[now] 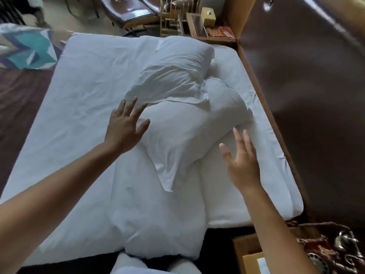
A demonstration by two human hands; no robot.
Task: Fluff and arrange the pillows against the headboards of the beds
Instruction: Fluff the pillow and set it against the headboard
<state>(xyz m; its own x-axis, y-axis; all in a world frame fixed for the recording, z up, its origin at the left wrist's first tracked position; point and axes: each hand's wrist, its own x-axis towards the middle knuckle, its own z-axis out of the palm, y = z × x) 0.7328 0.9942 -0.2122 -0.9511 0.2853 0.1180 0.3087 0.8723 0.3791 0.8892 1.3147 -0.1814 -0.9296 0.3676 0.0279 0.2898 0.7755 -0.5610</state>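
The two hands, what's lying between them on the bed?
In the head view, a white pillow lies between the open left hand and right hand, resting on other pillows.

Single head-worn wide-angle view, looking steeply down and forward across the bed (83,99) from its side, close in; headboard (308,91) along the right edge.

A bedroom, likely a hotel's: white-sheeted bed (83,99), padded brown headboard (308,80), bedside table (215,35), leather chair (128,11).
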